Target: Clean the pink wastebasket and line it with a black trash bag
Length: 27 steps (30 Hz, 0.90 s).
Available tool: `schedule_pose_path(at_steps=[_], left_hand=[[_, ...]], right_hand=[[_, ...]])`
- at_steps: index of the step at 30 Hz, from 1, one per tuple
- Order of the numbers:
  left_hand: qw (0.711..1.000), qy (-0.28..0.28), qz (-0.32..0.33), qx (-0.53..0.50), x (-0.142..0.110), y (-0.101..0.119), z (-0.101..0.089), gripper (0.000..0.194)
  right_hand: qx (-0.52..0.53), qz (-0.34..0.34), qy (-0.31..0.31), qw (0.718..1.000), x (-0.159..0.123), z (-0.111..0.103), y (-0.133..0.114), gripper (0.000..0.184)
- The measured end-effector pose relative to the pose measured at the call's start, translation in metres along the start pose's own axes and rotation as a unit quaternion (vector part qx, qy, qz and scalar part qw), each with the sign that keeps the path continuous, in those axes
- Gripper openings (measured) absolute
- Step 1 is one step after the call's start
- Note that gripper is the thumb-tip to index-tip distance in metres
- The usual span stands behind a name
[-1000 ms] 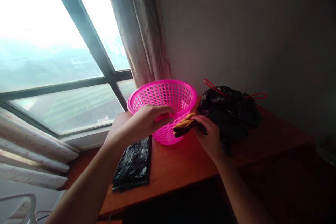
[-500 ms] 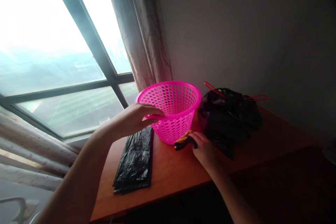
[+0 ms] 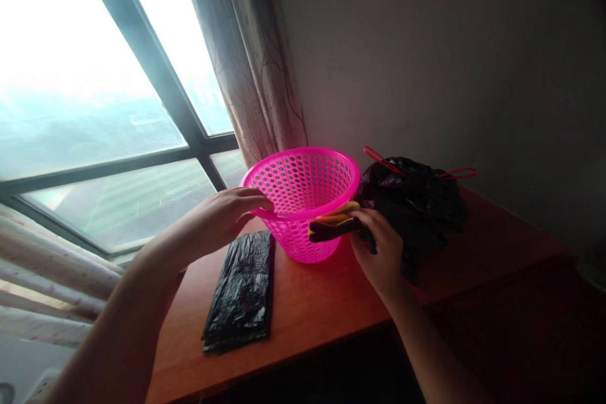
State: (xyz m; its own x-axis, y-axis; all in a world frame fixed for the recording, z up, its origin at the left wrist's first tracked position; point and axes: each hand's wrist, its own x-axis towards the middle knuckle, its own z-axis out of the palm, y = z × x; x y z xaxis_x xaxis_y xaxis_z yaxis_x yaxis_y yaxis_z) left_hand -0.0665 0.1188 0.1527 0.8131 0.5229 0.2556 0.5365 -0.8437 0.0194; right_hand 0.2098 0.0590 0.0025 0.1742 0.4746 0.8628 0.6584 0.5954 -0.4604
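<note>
From view centre: framed window [image 3: 95, 113], ten o'clock; patterned curtain [image 3: 258, 69], eleven; grey wall [image 3: 416, 57], two; crumpled black plastic bag [image 3: 430, 208], red loops [image 3: 384, 162], three; reddish wooden table [image 3: 310, 306], six; folded black plastic [image 3: 240, 293], flat on the table, seven; pale gathered curtain [image 3: 52, 265], eight, below the window.

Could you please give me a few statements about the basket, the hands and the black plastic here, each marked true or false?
1. The left hand is at the rim of the pink basket. True.
2. The right hand is empty. False: the right hand holds a yellow-and-black item.
3. The folded black plastic lies on the table. True.
4. The pink basket is upside down. False: its mouth faces up.
5. The black bag has red loops. True.
</note>
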Motion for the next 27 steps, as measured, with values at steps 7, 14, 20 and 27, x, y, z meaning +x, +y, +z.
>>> schedule_pose_path(at_steps=[7, 14, 20, 27], left_hand=[[1.0, 0.016, -0.023, 0.009, -0.004, -0.011, 0.002, 0.029], [0.998, 0.03, -0.053, 0.022, -0.006, -0.022, 0.004, 0.029], [0.996, 0.038, -0.068, 0.041, -0.013, -0.038, 0.008, 0.028], [0.995, 0.034, -0.097, 0.012, -0.018, -0.044, 0.006, 0.03]], right_hand=[[-0.032, -0.014, -0.03, 0.999, -0.026, 0.014, 0.007, 0.023], [-0.077, 0.093, -0.212, 0.97, -0.09, 0.045, 0.047, 0.043], [-0.046, 0.106, -0.262, 0.958, -0.085, 0.044, 0.051, 0.044], [0.027, 0.031, -0.094, 0.995, -0.027, 0.014, 0.019, 0.026]])
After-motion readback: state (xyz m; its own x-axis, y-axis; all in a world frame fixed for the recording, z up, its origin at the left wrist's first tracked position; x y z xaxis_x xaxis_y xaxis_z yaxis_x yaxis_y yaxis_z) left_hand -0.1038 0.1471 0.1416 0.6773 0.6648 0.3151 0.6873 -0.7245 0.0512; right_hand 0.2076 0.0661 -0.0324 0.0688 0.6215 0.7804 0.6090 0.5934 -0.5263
